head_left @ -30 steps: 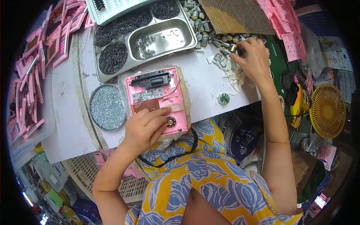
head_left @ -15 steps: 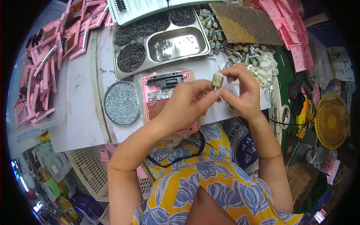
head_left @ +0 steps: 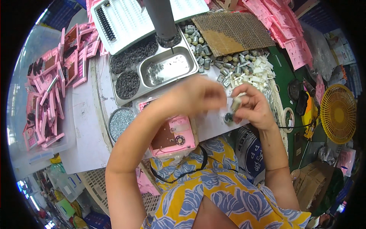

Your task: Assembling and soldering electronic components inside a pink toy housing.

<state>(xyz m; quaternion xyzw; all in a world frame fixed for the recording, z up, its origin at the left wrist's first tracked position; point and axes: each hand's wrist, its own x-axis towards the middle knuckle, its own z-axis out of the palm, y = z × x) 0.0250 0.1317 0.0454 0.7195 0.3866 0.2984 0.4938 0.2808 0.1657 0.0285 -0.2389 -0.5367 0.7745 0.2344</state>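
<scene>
My right hand (head_left: 256, 109) is closed on a small motor (head_left: 236, 104), which looks partly whitish and is pinched between thumb and fingers. Just left of it is my left hand (head_left: 200, 94), smeared by motion, so its fingers and anything in them cannot be made out. Below the right fingertips a small dark round part (head_left: 228, 118) shows on the white table surface. Under my left forearm lies an open pink plastic housing (head_left: 185, 131) with a brown panel and a round black piece; the forearm hides much of it.
A steel compartment tray (head_left: 195, 63) holds dark screws, with a power screwdriver (head_left: 158, 17) hanging over it. A round dish of silvery bits (head_left: 121, 124) sits left. Loose motors (head_left: 204, 49), white plastic parts (head_left: 259, 70) and cardboard (head_left: 232, 32) lie beyond. Pink housings (head_left: 49, 91) fill a clear bin.
My left hand has come away from the motor and is moving fast. My right hand keeps the motor, a little lower and farther right. The view has shifted, bringing in the power screwdriver.
</scene>
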